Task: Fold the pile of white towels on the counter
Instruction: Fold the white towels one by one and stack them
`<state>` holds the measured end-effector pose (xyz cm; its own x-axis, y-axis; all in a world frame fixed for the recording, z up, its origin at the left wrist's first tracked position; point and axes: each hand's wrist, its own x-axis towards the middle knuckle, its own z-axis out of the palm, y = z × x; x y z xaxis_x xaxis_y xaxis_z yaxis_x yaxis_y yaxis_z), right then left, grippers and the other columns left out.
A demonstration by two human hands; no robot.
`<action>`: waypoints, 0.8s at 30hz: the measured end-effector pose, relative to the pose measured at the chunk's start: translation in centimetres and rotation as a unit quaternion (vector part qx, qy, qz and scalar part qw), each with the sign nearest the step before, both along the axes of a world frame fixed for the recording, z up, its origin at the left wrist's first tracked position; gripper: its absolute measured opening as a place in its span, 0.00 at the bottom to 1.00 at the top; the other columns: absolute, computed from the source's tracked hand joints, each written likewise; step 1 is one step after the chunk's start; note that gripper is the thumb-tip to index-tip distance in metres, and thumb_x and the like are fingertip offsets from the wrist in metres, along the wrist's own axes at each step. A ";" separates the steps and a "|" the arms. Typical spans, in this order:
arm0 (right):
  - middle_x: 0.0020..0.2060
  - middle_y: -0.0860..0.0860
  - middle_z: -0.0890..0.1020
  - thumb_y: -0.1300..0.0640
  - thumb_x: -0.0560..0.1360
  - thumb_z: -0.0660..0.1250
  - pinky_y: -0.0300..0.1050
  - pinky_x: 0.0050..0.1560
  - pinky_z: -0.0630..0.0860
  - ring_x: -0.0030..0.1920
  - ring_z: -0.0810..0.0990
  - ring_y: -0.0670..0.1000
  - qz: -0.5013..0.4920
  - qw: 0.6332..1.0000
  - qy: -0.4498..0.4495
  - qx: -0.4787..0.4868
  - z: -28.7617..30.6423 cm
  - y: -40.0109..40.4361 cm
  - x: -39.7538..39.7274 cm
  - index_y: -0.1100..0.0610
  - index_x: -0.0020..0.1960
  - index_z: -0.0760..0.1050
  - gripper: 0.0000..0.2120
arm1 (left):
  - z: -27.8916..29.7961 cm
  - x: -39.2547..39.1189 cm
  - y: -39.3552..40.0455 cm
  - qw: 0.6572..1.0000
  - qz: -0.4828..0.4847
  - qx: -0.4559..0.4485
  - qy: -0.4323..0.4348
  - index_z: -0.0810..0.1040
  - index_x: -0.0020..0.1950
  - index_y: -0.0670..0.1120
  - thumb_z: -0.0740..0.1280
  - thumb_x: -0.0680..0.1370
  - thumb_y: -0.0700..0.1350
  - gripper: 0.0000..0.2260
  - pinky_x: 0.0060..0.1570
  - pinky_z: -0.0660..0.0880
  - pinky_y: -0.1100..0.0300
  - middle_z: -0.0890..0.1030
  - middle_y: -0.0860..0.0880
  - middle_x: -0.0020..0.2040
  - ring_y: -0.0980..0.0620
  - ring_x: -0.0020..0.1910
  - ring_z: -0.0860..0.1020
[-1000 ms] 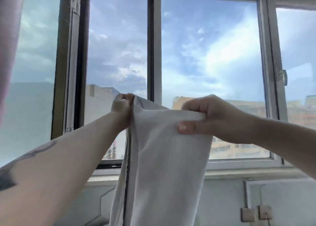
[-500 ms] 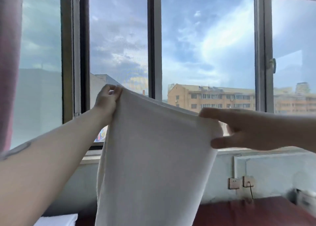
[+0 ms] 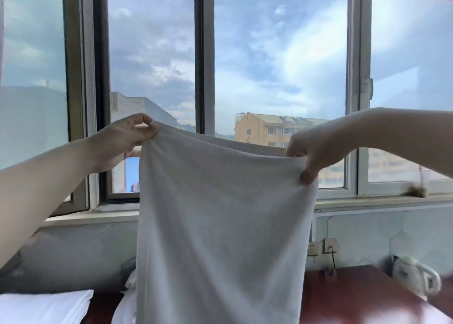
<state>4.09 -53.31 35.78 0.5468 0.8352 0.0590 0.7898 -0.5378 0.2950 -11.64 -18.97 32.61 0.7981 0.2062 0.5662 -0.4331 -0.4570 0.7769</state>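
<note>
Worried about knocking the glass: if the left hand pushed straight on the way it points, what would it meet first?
Probably the window. The left hand, pinching the towel corner, points forward and up at the pane, nothing visible between. Depth is unclear, so the gap can't be judged.

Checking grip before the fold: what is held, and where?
The white towel, pinched at its two top corners: left hand on one, right hand on the other.

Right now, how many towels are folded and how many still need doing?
I can't count exactly. One flat white stack on the counter at lower left looks folded. In hand: the left hand and right hand each pinch a top corner of a towel, hanging open, not yet folded. Crumpled white cloth behind it probably still waits.
</note>
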 end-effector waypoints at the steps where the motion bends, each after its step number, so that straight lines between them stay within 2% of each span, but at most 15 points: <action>1: 0.46 0.50 0.82 0.52 0.70 0.75 0.51 0.55 0.76 0.49 0.79 0.53 0.008 0.999 0.032 0.006 0.0 -0.6 0.4 0.52 0.48 0.80 0.09 | -0.1 0.2 -0.8 1.000 0.006 -0.004 -0.005 0.77 0.39 0.53 0.71 0.72 0.52 0.05 0.53 0.75 0.54 0.82 0.55 0.40 0.58 0.39 0.80; 3: 0.46 0.56 0.82 0.54 0.68 0.77 0.52 0.51 0.74 0.48 0.79 0.57 0.054 0.989 0.125 0.059 0.0 -2.0 1.1 0.53 0.47 0.82 0.09 | -0.4 0.7 -2.0 0.999 0.028 -0.014 -0.009 0.75 0.41 0.52 0.67 0.73 0.48 0.03 0.48 0.75 0.57 0.81 0.55 0.38 0.59 0.35 0.79; 5: 0.45 0.59 0.82 0.56 0.67 0.78 0.55 0.48 0.72 0.46 0.79 0.58 0.109 0.973 0.169 0.110 -0.3 -3.5 1.6 0.53 0.45 0.83 0.09 | -0.9 1.1 -2.9 0.999 0.040 -0.023 -0.006 0.74 0.42 0.52 0.67 0.73 0.49 0.03 0.41 0.76 0.62 0.80 0.55 0.38 0.59 0.35 0.79; 7: 0.46 0.55 0.84 0.56 0.70 0.77 0.60 0.57 0.75 0.51 0.81 0.57 0.131 0.971 0.170 0.104 -1.2 -4.6 2.8 0.53 0.47 0.83 0.07 | -1.2 1.4 -3.6 0.999 0.043 -0.031 -0.009 0.76 0.41 0.53 0.67 0.73 0.49 0.02 0.40 0.77 0.62 0.81 0.54 0.40 0.59 0.37 0.79; 9: 0.43 0.46 0.83 0.50 0.74 0.73 0.56 0.62 0.74 0.52 0.80 0.52 0.119 0.982 0.128 0.075 -2.6 -5.3 4.3 0.48 0.46 0.82 0.03 | -1.3 1.8 -4.2 0.999 0.043 -0.029 -0.004 0.78 0.39 0.54 0.68 0.73 0.49 0.03 0.48 0.75 0.56 0.81 0.55 0.41 0.59 0.40 0.80; 11: 0.39 0.40 0.75 0.40 0.75 0.68 0.50 0.63 0.71 0.51 0.72 0.48 0.090 0.995 0.024 0.043 -3.5 -5.8 5.5 0.44 0.41 0.78 0.08 | -1.3 2.2 -4.9 0.999 0.038 -0.011 0.012 0.78 0.38 0.54 0.68 0.73 0.49 0.03 0.56 0.74 0.50 0.82 0.55 0.41 0.57 0.43 0.80; 13: 0.39 0.39 0.71 0.35 0.75 0.64 0.48 0.66 0.65 0.52 0.66 0.45 0.097 0.992 -0.082 0.017 -3.8 -6.1 6.2 0.43 0.37 0.73 0.14 | -1.4 2.4 -5.6 0.999 0.036 0.000 0.028 0.78 0.39 0.55 0.69 0.73 0.50 0.03 0.62 0.71 0.45 0.81 0.54 0.42 0.56 0.45 0.80; 15: 0.42 0.38 0.72 0.33 0.75 0.60 0.45 0.65 0.60 0.51 0.63 0.41 0.128 0.981 -0.143 -0.003 -3.7 -6.7 6.8 0.44 0.43 0.77 0.17 | -1.5 2.3 -6.1 0.999 0.036 0.008 0.038 0.78 0.40 0.54 0.72 0.72 0.53 0.05 0.63 0.71 0.43 0.81 0.53 0.44 0.55 0.46 0.79; 17: 0.48 0.39 0.71 0.32 0.73 0.59 0.40 0.59 0.57 0.52 0.62 0.40 0.152 0.975 -0.162 0.020 -3.4 -7.5 7.6 0.46 0.48 0.80 0.21 | -1.6 2.1 -6.2 0.998 0.048 0.017 0.048 0.78 0.41 0.54 0.79 0.64 0.61 0.17 0.60 0.74 0.46 0.82 0.53 0.45 0.56 0.47 0.80; 19: 0.51 0.42 0.73 0.33 0.70 0.61 0.38 0.55 0.61 0.54 0.67 0.42 0.173 0.974 -0.093 0.112 -3.0 -8.3 8.6 0.51 0.47 0.82 0.24 | -2.1 2.1 -6.3 0.996 0.067 0.018 0.049 0.78 0.40 0.54 0.81 0.56 0.65 0.23 0.57 0.74 0.49 0.82 0.54 0.45 0.57 0.46 0.81; 20: 0.49 0.45 0.75 0.35 0.70 0.62 0.36 0.52 0.64 0.50 0.71 0.43 0.187 0.968 -0.029 0.164 -2.9 -8.6 9.3 0.56 0.45 0.82 0.24 | -2.4 2.2 -6.3 0.996 0.072 0.017 0.046 0.78 0.40 0.55 0.81 0.55 0.65 0.23 0.57 0.75 0.48 0.83 0.53 0.46 0.56 0.46 0.81; 22: 0.38 0.51 0.77 0.40 0.70 0.64 0.37 0.41 0.67 0.38 0.72 0.44 0.207 0.948 0.074 0.229 -2.8 -9.2 10.4 0.63 0.40 0.77 0.24 | -2.8 2.6 -6.5 0.996 0.081 0.017 0.038 0.78 0.40 0.55 0.80 0.60 0.63 0.19 0.59 0.74 0.47 0.82 0.53 0.47 0.55 0.48 0.81; 24: 0.30 0.50 0.73 0.45 0.70 0.68 0.39 0.38 0.69 0.34 0.71 0.46 0.214 0.927 0.152 0.269 -2.9 -9.7 11.4 0.64 0.36 0.75 0.20 | -2.9 3.1 -7.1 0.995 0.088 0.027 0.036 0.78 0.41 0.55 0.78 0.62 0.63 0.17 0.60 0.74 0.47 0.83 0.53 0.48 0.55 0.51 0.80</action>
